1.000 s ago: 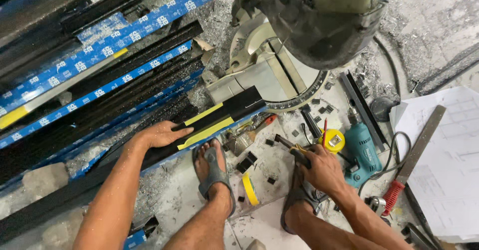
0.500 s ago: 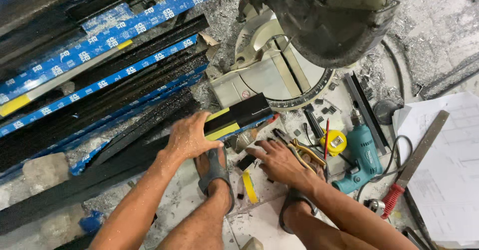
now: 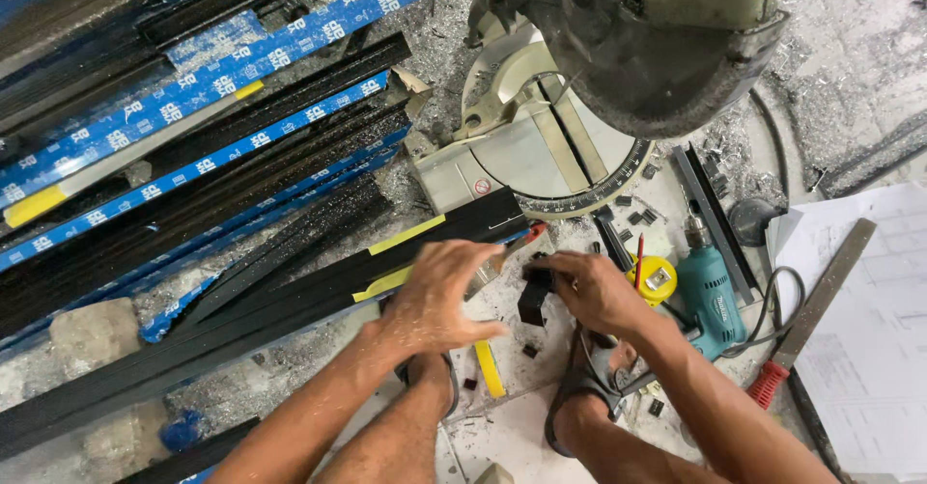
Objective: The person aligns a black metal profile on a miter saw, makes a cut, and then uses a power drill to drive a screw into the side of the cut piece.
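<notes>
1 short black profile piece (image 3: 533,301) hung upright, long axis vertical, pinched at its top in the right hand (image 3: 591,291), just near of the miter saw (image 3: 579,108). The left hand (image 3: 435,301) hovered beside it, fingers curled, holding nothing, over 1 long black bar (image 3: 290,301) running left to right.

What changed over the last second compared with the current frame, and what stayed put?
The left hand lifted off the long black metal profile and moved right, towards the other hand. The right hand moved left from beside the yellow tape measure and now holds a small black offcut, fingers closed on it. The grey mitre saw, teal electric drill and red-handled file stayed where they were.
</notes>
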